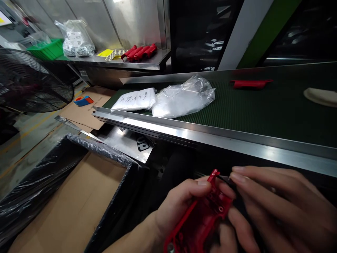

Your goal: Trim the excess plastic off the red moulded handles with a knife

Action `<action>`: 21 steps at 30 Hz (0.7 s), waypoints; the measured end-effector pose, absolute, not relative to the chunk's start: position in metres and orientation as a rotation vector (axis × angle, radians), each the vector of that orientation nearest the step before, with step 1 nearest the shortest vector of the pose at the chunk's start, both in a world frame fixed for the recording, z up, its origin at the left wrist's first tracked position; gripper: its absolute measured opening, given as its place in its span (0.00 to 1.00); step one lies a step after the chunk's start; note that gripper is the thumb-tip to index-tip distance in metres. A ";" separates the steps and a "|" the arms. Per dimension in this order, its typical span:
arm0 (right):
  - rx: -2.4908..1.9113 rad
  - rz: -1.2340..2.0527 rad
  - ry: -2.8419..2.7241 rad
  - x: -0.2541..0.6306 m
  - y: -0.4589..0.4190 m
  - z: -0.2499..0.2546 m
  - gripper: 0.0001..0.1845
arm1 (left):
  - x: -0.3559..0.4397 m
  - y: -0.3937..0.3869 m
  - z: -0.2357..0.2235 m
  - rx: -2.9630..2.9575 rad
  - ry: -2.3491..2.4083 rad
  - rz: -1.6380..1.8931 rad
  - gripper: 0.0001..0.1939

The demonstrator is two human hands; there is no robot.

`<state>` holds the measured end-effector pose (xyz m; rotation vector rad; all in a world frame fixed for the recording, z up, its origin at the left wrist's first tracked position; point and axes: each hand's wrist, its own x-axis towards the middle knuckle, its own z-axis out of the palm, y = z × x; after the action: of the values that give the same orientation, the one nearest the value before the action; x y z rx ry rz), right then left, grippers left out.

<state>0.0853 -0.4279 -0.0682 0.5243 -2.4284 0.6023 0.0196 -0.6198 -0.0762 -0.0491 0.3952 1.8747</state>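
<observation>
Below the steel edge (210,137) of the green conveyor belt (263,112), the left hand (181,207) grips a red plastic housing (202,214) while the right hand (284,207) pinches a dark slim piece (225,179) at its top corner; a loose grip could let either drop below the belt.

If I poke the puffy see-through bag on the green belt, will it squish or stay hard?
It will probably squish. The clear plastic bag looks floppy, with crinkled film and a soft, rounded shape. Its shiny film may feel slippery, so it might slide along the green conveyor belt. It probably won't roll far, because it lies in a low, loose heap.
</observation>
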 end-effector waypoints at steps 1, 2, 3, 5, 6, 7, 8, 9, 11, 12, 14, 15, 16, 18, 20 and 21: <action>0.485 0.626 -2.455 0.087 -0.432 -0.066 0.29 | 0.018 -0.621 -0.077 -0.094 0.410 1.848 0.18; 0.434 0.650 -2.478 0.089 -0.435 -0.064 0.30 | 0.018 -0.622 -0.077 -0.136 0.421 1.816 0.18; 0.364 0.668 -2.495 0.091 -0.438 -0.063 0.30 | 0.017 -0.624 -0.078 -0.172 0.419 1.784 0.19; 0.324 0.659 -2.516 0.093 -0.441 -0.062 0.30 | 0.018 -0.626 -0.080 -0.210 0.378 1.729 0.21; 0.327 0.650 -2.519 0.094 -0.441 -0.062 0.30 | 0.019 -0.627 -0.081 -0.225 0.345 1.727 0.22; 0.323 0.645 -2.526 0.094 -0.440 -0.063 0.30 | 0.020 -0.628 -0.082 -0.229 0.313 1.734 0.24; 0.326 0.642 -2.525 0.094 -0.439 -0.063 0.30 | 0.021 -0.628 -0.083 -0.223 0.283 1.746 0.25; 0.330 0.642 -2.523 0.094 -0.438 -0.063 0.30 | 0.021 -0.629 -0.083 -0.209 0.260 1.758 0.26; 0.356 0.629 -2.534 0.093 -0.436 -0.064 0.31 | 0.022 -0.630 -0.085 -0.188 0.246 1.771 0.27; 0.369 0.613 -2.540 0.093 -0.435 -0.064 0.32 | 0.021 -0.630 -0.085 -0.167 0.244 1.763 0.26; 0.390 0.576 -2.562 0.093 -0.434 -0.064 0.33 | 0.021 -0.631 -0.087 -0.117 0.225 1.749 0.27; 0.401 0.556 -2.570 0.093 -0.434 -0.064 0.33 | 0.020 -0.631 -0.087 -0.086 0.215 1.737 0.28; 0.412 0.540 -2.570 0.093 -0.434 -0.065 0.33 | 0.019 -0.631 -0.087 -0.058 0.208 1.722 0.29; 0.439 0.517 -2.565 0.093 -0.434 -0.067 0.33 | 0.017 -0.632 -0.085 -0.043 0.254 1.702 0.29; 0.450 0.488 -2.551 0.093 -0.430 -0.068 0.33 | 0.015 -0.633 -0.080 -0.078 0.352 1.695 0.28; 0.485 0.472 -2.534 0.092 -0.426 -0.069 0.31 | 0.014 -0.634 -0.077 -0.099 0.406 1.681 0.27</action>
<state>0.0922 -0.4257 -0.0686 0.4849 -2.5338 0.4719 0.0143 -0.6339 -0.0773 -0.0991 0.4063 1.6808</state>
